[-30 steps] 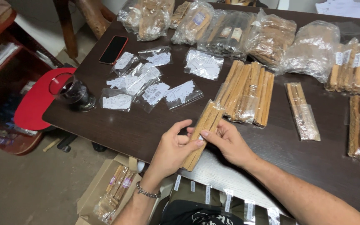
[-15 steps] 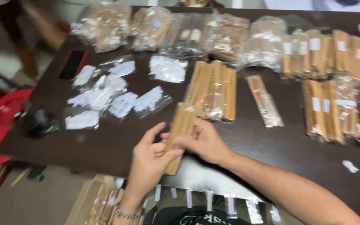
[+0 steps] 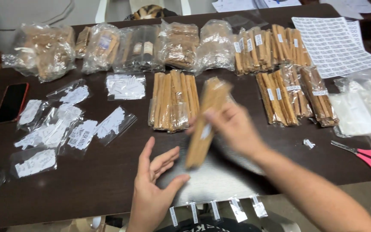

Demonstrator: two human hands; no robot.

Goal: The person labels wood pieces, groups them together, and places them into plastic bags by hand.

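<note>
My right hand (image 3: pixel 237 129) grips a long clear packet of brown sticks (image 3: pixel 206 120), held tilted above the dark table (image 3: pixel 108 172) and blurred by motion. My left hand (image 3: pixel 153 184) is open below it, fingers spread, holding nothing, just left of a shiny clear bag (image 3: pixel 213 178) lying at the table's front edge. Behind the held packet lies a row of similar stick packets (image 3: pixel 172 101).
More stick packets (image 3: pixel 295 92) lie at right, bulky bags of sticks (image 3: pixel 138 47) along the back. Small bags of white labels (image 3: pixel 80 133) and a dark phone (image 3: pixel 11 102) sit left. A label sheet (image 3: pixel 333 45), pink-handled scissors (image 3: pixel 368 155) and label strips (image 3: pixel 215 209) at the front edge.
The view has swung right. My left hand let go of the stick packet and opened; my right hand has lifted the packet up and to the right.
</note>
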